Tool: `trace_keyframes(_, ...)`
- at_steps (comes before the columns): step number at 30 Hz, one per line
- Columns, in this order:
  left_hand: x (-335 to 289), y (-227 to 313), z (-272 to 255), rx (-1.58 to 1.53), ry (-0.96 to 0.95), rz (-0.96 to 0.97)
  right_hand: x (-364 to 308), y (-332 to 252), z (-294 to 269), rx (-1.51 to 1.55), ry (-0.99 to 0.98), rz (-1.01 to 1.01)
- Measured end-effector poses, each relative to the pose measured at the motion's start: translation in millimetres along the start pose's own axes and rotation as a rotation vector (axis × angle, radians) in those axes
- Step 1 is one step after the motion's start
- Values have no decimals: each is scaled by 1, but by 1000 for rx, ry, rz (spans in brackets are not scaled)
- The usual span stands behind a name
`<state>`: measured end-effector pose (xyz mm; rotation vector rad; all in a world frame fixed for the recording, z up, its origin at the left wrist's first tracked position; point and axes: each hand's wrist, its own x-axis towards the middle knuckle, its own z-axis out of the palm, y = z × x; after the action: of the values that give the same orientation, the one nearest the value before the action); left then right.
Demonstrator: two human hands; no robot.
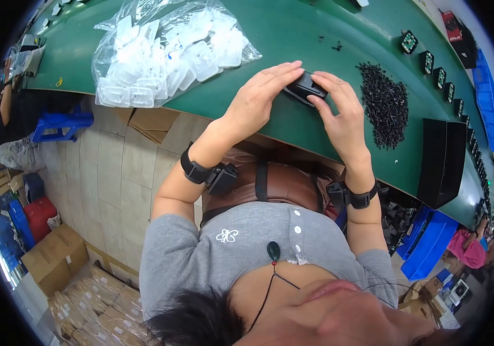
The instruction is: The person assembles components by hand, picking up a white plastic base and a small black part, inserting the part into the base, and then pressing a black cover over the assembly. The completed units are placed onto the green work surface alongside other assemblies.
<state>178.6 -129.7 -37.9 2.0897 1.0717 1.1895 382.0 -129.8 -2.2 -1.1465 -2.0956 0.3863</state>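
Both my hands meet at a small black plastic housing [306, 86] on the green bench, close to its front edge. My left hand [263, 95] presses against the housing's left side, its fingers stretched together along the far edge. With thumb and fingers, my right hand [337, 106] grips the housing's right end. Its underside and part of its left side are hidden by my fingers. Just right of my right hand lies a pile of small black parts [384, 105]. A clear plastic bag [169, 57] full of translucent plastic pieces lies left of my left hand.
Black housings with green circuit boards [410, 42] stand in a row along the right side. An upright black box [440, 161] stands near the right front edge. Blue bins [429, 242] sit below. A blue stool [62, 124] and another person are at the left.
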Motion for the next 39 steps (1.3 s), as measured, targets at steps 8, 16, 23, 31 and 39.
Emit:
trace_keyframes(8,-1,-8,2,187,-25,99,-11,-5,19,-151,25,-11)
trace_keyframes(16,3,-5,-6,344,-75,161,-10,1,17,-218,13,-121)
trace_keyframes(23,4,-6,-3,462,-80,205,-11,2,16,-226,17,-90)
trace_keyframes(31,11,-28,-13,382,-113,218,-5,1,21,-132,48,-37)
trace_keyframes(39,9,-23,-11,460,-151,231,-12,-8,21,-126,92,6)
